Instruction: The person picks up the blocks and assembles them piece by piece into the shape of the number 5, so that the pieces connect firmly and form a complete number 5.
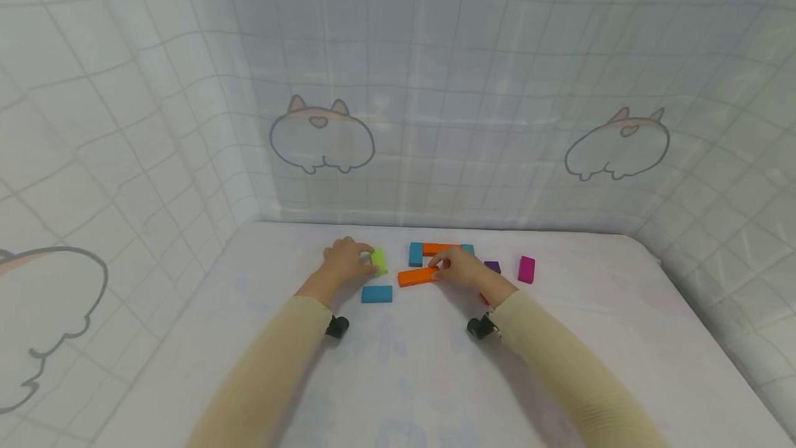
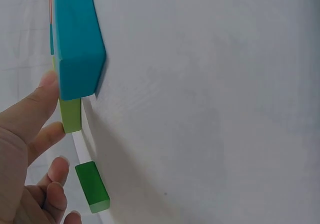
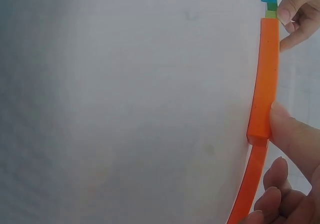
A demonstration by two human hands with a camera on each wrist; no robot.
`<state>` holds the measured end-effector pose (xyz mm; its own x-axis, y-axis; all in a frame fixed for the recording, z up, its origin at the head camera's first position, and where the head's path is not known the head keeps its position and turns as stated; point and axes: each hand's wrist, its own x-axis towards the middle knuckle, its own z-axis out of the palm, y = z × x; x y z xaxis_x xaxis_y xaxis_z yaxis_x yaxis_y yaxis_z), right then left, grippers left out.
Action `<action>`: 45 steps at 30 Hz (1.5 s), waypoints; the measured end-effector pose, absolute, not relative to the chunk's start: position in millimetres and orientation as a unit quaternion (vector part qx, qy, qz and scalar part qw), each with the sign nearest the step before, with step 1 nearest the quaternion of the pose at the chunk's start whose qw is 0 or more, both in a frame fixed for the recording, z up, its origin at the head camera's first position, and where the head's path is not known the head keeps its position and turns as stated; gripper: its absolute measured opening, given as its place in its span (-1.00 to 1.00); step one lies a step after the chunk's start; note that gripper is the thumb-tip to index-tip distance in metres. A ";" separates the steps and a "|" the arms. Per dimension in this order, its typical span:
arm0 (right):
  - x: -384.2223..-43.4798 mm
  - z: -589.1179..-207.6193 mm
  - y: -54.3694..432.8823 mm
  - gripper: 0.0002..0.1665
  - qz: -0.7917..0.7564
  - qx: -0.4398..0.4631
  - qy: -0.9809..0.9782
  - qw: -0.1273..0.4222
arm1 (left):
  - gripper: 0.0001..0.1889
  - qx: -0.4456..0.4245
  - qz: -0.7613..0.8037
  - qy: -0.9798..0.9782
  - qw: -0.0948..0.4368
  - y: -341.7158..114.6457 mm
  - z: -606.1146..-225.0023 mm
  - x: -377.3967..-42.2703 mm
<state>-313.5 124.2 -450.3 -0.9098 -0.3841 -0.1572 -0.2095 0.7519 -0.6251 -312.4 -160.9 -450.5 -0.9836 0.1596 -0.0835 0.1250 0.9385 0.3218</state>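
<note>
On the white surface, my left hand point(image 1: 340, 263) pinches a lime-green block point(image 1: 378, 262) between thumb and finger. My right hand point(image 1: 461, 268) has thumb and finger on the right end of a long orange block point(image 1: 415, 277), which lies nearly level. A blue block point(image 1: 376, 294) lies in front of the lime one; close up in the left wrist view, this blue block point(image 2: 80, 43) partly covers the lime block point(image 2: 71, 116). A dark green block point(image 2: 92, 186) shows below the left fingers there, hidden in the head view.
Behind the right hand, another orange block point(image 1: 440, 249) lies between a blue block point(image 1: 415, 254) and a second blue block point(image 1: 468, 249). A purple block point(image 1: 493, 266) and a magenta block point(image 1: 526, 269) lie to the right. A red-orange block point(image 1: 484, 299) is mostly hidden by the right wrist.
</note>
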 end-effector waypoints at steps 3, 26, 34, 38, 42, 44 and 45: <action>-313.7 -451.2 125.7 -0.75 -0.313 -0.157 0.926 0.140 | -0.37 0.067 0.161 0.983 0.059 -158.5 -449.8 -312.1; -313.0 -446.3 149.2 -0.75 -0.276 -0.150 0.938 0.150 | -0.40 0.116 0.122 0.982 0.082 -120.4 -446.4 -297.2; -310.9 -444.5 154.6 -0.78 -0.268 -0.136 0.940 0.159 | -0.40 0.102 0.150 0.978 0.102 -111.4 -443.7 -290.2; -309.8 -444.3 157.1 -0.80 -0.271 -0.133 0.939 0.165 | -0.40 0.110 0.154 0.976 0.106 -109.2 -444.3 -288.1; -308.7 -444.2 159.8 -0.81 -0.275 -0.134 0.938 0.166 | -0.40 0.123 0.147 0.976 0.100 -108.2 -447.0 -287.4; -308.3 -444.0 160.8 -0.81 -0.273 -0.134 0.938 0.165 | -0.40 0.133 0.139 0.977 0.096 -107.9 -448.7 -287.9; -308.2 -443.9 161.3 -0.81 -0.272 -0.136 0.938 0.164 | -0.40 0.138 0.136 0.977 0.094 -107.8 -449.5 -288.1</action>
